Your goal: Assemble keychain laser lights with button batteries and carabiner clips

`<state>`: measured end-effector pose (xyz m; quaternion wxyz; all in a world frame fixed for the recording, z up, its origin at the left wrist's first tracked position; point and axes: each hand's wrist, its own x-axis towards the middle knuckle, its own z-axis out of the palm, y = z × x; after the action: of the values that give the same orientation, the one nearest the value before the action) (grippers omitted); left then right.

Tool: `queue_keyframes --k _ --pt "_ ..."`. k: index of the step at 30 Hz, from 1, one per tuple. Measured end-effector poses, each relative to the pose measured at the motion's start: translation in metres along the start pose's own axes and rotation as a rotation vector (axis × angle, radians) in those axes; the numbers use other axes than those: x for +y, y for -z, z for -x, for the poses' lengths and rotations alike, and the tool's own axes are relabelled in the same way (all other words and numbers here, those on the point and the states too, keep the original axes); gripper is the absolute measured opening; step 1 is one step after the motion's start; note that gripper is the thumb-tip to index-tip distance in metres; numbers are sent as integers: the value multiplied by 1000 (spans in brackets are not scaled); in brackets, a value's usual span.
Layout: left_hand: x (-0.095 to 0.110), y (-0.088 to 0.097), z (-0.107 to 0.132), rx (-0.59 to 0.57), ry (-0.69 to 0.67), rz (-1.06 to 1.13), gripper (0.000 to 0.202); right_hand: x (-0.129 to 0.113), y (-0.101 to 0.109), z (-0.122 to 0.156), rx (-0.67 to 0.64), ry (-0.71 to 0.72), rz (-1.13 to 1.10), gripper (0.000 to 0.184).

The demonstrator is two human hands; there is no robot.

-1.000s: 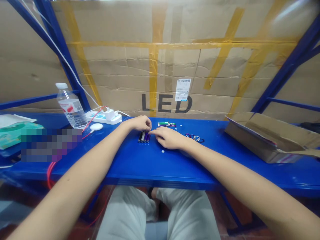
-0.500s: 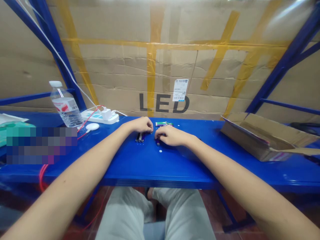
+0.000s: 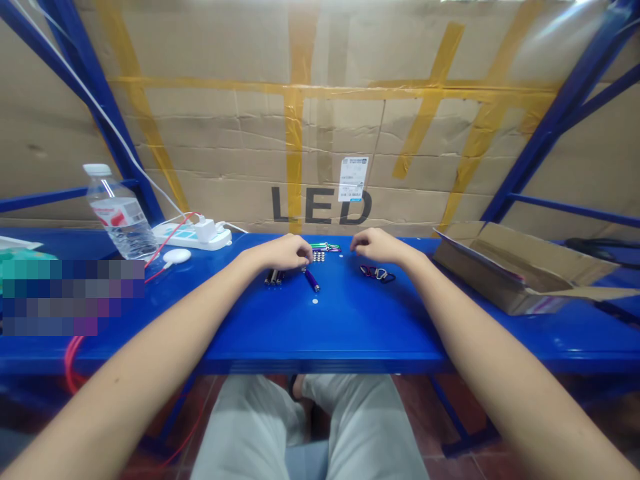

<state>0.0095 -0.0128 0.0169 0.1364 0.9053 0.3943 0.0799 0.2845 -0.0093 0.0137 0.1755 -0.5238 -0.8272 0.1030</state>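
Note:
My left hand (image 3: 293,252) rests over the table with its fingers curled together; whatever they pinch is hidden. Just below its fingertips, a slim purple metal tube (image 3: 312,280) lies slanted. Several dark and silver tubes (image 3: 274,277) lie side by side, partly covered by this hand. My right hand (image 3: 377,245) hovers apart from the tube, fingers loosely bent and nothing visible in them. Beneath it lie several small carabiners (image 3: 379,273) in different colours. Between the hands sit rows of small silver discs (image 3: 319,256), with green and silver tubes (image 3: 326,247) behind them.
An open cardboard box (image 3: 520,273) stands on the right of the blue table (image 3: 320,333). At left are a water bottle (image 3: 123,217), a white power strip (image 3: 193,235), a round white charger (image 3: 177,257) and red cable. A large carton (image 3: 240,147) forms the back.
My right hand has let go of the purple tube and moved right and back, uncovering the tube, discs and carabiners. My left hand has barely moved. The view has shifted slightly.

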Motion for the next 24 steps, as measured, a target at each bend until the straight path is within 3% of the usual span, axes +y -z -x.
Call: queue_keyframes --k 5,9,13,16,21,24 --pt "14 1 5 -175 -54 -56 30 -22 -11 0 -21 47 -99 18" --pt "15 -5 3 -186 -118 -91 21 -45 -19 4 -246 60 -270 20" --pt "11 -10 -3 41 -200 -141 19 -53 -25 5 -366 103 -288 25" --pt "8 -15 -8 237 -255 -191 19 -50 -26 4 -314 81 -346 18" --pt "8 -25 -15 430 -343 -201 16 -46 -25 2 -247 16 -460 23" --pt "11 -27 -19 573 -311 -130 17 -42 -22 1 -176 -88 -549 18"
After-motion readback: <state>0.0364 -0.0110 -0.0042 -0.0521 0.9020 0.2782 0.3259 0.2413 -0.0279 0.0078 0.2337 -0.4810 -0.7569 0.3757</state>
